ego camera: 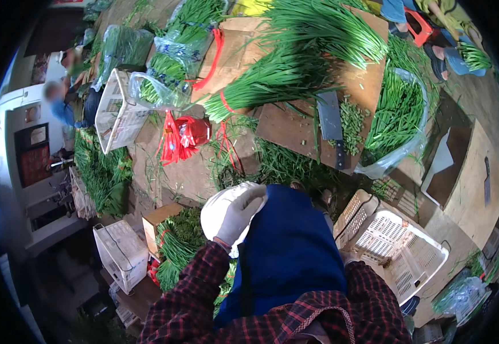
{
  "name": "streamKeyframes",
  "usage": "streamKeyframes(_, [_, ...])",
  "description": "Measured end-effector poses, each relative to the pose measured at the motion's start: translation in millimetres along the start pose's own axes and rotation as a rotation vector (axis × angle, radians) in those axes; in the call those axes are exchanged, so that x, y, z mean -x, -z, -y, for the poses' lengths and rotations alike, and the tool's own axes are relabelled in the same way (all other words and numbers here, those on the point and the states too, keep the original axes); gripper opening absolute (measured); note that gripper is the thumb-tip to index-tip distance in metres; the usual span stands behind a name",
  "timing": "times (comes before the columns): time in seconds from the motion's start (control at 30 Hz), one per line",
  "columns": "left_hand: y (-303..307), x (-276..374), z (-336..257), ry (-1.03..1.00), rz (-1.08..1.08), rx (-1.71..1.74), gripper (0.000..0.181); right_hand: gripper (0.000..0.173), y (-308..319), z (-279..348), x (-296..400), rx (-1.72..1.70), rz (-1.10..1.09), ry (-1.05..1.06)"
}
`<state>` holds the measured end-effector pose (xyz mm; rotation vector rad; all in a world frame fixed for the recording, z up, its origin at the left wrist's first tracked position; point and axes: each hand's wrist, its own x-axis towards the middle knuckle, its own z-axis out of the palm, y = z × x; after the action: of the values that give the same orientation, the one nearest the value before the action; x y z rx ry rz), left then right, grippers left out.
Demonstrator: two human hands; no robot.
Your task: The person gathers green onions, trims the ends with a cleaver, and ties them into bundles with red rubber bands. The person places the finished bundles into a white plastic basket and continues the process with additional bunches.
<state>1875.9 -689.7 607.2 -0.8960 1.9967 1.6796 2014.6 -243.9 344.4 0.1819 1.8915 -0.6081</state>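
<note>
My left hand [239,217], in a pale glove, lies on a rounded white covering or bundle [215,210] beside my blue apron [292,245]. Whether its fingers grip is unclear. Only a small gloved part of my right hand [349,256] shows, low beside a white plastic crate [404,245]; its fingers are hidden. Before me, a cleaver [329,116] lies on a brown board [286,127], with chopped stem ends [351,124] beside it. A bunch of garlic chives [258,86], tied with a red band [227,103], rests across the board's far side.
Loose chives [326,26] lie behind. A plastic bag of chives [397,107] stands right, red ties [189,133] left. Another crate [122,112] and bagged chives [124,51] stand farther left. Another person [71,99] is there; a second person's arm [443,19] shows upper right.
</note>
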Motion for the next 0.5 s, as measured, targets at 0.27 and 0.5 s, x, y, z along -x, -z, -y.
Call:
streamKeyframes(0.27, [81, -90, -29, -0.158, -0.125, -0.466, 0.040, 0.032, 12, 56, -20, -0.340, -0.104, -0.302])
streamKeyframes(0.5, [154, -284, -2, -0.359, -0.286, -1.285, 0.117, 0.018, -65, 36, -45, -1.085, -0.612, -0.160])
